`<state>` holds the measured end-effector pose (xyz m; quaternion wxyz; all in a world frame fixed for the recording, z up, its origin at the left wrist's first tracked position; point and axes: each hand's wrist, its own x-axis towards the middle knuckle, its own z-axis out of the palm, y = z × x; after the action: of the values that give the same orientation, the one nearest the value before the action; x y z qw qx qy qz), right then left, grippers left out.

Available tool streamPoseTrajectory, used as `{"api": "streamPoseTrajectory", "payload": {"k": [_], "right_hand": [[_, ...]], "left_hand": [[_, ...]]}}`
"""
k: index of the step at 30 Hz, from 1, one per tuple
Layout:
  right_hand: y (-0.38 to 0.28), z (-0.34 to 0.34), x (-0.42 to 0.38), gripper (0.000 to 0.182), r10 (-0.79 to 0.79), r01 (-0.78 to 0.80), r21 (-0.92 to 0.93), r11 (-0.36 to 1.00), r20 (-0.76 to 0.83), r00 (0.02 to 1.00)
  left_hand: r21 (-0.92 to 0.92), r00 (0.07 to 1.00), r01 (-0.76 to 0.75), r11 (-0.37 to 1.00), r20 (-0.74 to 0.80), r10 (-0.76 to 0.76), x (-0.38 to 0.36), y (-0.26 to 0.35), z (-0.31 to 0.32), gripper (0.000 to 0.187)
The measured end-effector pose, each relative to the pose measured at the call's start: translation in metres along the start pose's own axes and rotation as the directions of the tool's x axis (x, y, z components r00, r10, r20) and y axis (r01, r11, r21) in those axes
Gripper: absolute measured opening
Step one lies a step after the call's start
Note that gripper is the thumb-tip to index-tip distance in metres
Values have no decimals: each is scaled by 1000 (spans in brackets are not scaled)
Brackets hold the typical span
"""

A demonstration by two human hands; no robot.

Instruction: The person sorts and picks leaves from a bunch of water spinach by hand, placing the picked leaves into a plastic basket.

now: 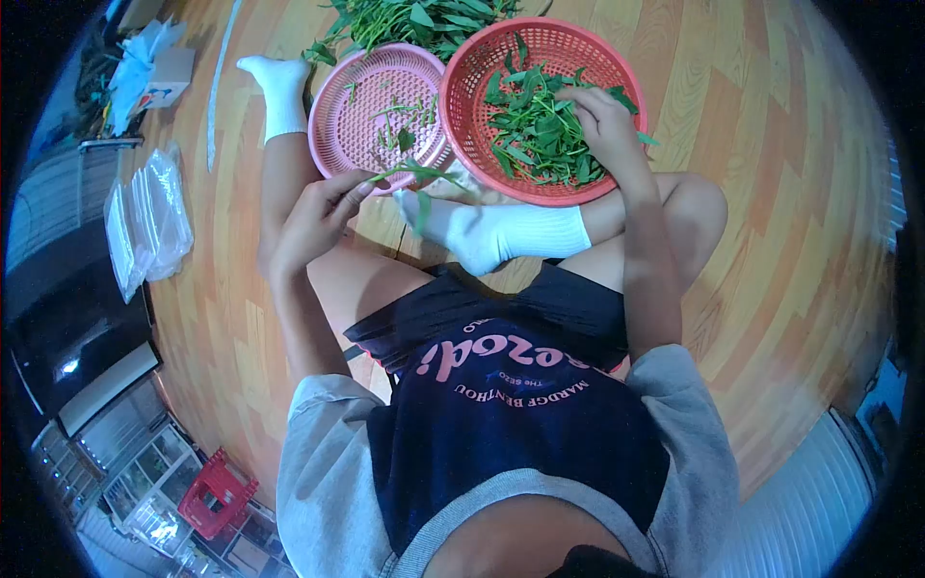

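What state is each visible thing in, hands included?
Left hand: closed on a sprig
Sprig: held, leafy end drooping
Right hand: fingers bent at the leaves, grip unclear
Pink basket: upright, scattered pieces inside
Red basket: upright, partly filled with leaves
Greens: loosely heaped beyond the baskets
Plastic: lying on the floor
Socks: worn

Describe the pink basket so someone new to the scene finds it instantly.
On the wood floor, look past the folded leg's white sock to the red basket heaped with leaves. The pink basket sits beside it, on the person's left. It's the paler one, holding only scattered green bits.
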<state>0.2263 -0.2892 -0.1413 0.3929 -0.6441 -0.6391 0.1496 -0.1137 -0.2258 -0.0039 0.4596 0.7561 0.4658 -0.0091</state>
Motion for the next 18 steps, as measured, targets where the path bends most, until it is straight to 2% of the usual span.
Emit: {"api": "streamPoseTrajectory", "payload": {"k": [3,5,6,7,8,10,12,13,14,16,18], "right_hand": [[-16,13,-3,28,-204,192,-377,906,9,979],[-33,22,-1,28,-187,196,-361,912,59,981],[-44,24,1,28,-174,175,5,985,113,978],[-55,25,3,28,-179,108,363,925,169,969],[-67,26,1,28,-181,110,359,927,171,968],[-88,28,-2,26,-211,131,467,875,124,970],[-88,33,-4,25,-208,96,490,866,180,962],[-87,36,-5,25,-203,59,512,857,230,952],[-84,41,-7,20,-222,112,497,860,169,960],[-86,35,-5,19,-228,90,535,840,197,954],[-83,37,-6,18,-235,68,572,818,224,946]], "left_hand": [[63,998,-51,997,-43,54,-1,-5,1,24],[8,995,-39,999,-88,39,1,-6,6,25],[-51,992,-33,998,-122,27,3,-5,9,25],[-54,992,-34,998,-123,27,6,-4,11,25],[-97,991,-78,992,-116,67,10,-2,15,25],[-147,987,-126,981,-114,109,18,3,23,24],[-194,985,-151,969,-108,132,23,11,28,24],[-194,986,-150,969,-107,131,25,14,27,24],[-188,993,-107,976,-75,94,26,18,26,24],[-180,998,-63,982,-41,57,29,23,26,24],[-224,985,-171,959,-72,159,32,26,27,24]]}}
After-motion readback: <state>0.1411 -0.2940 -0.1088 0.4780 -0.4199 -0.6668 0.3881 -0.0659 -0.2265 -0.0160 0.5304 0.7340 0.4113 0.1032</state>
